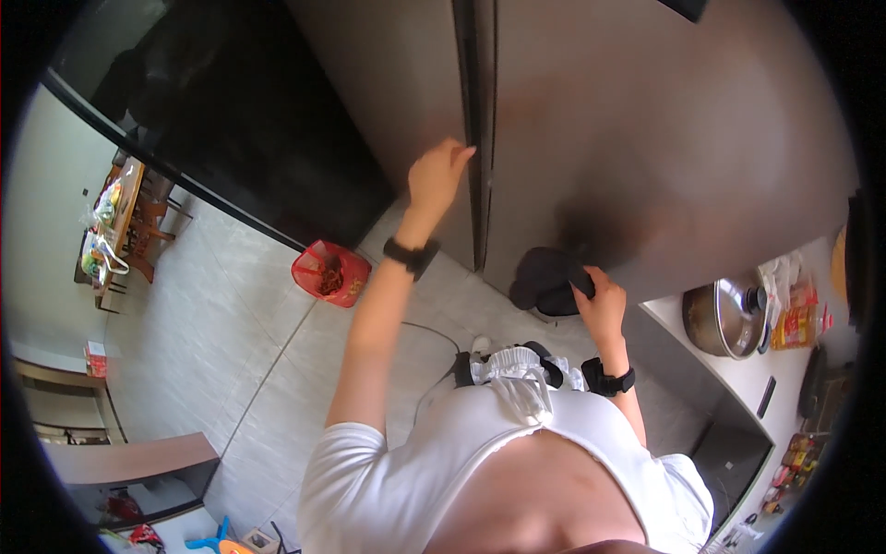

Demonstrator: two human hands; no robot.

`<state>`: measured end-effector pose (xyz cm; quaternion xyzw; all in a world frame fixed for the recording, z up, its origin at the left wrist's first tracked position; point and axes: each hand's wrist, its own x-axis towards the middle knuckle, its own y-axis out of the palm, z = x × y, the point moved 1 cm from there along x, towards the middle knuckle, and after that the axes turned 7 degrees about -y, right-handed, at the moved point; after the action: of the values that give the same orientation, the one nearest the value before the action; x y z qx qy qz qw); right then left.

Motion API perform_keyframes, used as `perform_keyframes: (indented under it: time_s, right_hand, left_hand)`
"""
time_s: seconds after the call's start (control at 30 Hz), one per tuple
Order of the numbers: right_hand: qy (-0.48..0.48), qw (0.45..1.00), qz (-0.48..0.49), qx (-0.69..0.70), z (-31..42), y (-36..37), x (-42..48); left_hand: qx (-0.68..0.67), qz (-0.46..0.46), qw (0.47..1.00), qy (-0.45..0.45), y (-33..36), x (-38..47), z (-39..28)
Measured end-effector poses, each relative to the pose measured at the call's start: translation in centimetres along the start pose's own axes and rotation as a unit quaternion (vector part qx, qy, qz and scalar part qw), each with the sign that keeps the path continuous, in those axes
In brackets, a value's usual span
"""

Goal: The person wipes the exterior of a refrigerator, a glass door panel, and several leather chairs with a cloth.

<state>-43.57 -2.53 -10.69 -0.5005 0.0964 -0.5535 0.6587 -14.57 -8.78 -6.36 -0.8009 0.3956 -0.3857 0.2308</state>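
Observation:
Before me stand the tall grey-brown doors of a cabinet or refrigerator, with a dark vertical gap between the left door and the right door. My left hand is raised at that gap, fingers curled and thumb near the edge. Whether it grips the edge cannot be told. Lower down, my right hand holds a dark, soft-looking item, perhaps folded cloth, against the bottom part of the right door. A blurred dark reflection shows on the door just above it. Both wrists wear black bands.
A red bin with waste inside stands on the tiled floor by a glossy black panel. At right, a white counter bears a lidded steel pot and an oil bottle. A wooden table stands far left.

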Motion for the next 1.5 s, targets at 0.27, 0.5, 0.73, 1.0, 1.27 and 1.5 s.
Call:
perform_keyframes:
  time_s: [0.27,0.5,0.73,1.0,1.27,1.5]
  right_hand:
    - [-0.047,0.980,-0.017,0.194,1.2,-2.9,-0.6]
    - [-0.187,0.915,0.020,0.357,1.3,-6.7,-0.1]
    - [-0.256,0.877,-0.062,0.403,-1.7,-10.5,-1.8]
    - [-0.150,0.875,-0.289,0.358,-4.2,-13.3,-0.2]
    - [-0.172,0.858,-0.302,0.379,-5.3,-11.4,1.2]
    - [-0.217,0.836,-0.366,0.347,-0.4,-17.3,8.9]
  left_hand:
    - [-0.101,0.310,0.945,0.028,1.0,-15.6,-3.1]
    - [-0.220,0.266,0.937,-0.046,1.8,-19.8,-9.9]
    - [-0.307,0.216,0.923,-0.086,3.4,-22.1,-13.1]
    - [-0.286,0.096,0.953,0.029,3.5,-18.7,-21.9]
    - [-0.239,0.055,0.969,-0.010,5.1,-17.6,-23.4]
    - [-0.144,-0.113,0.972,0.148,3.5,-15.7,-25.3]
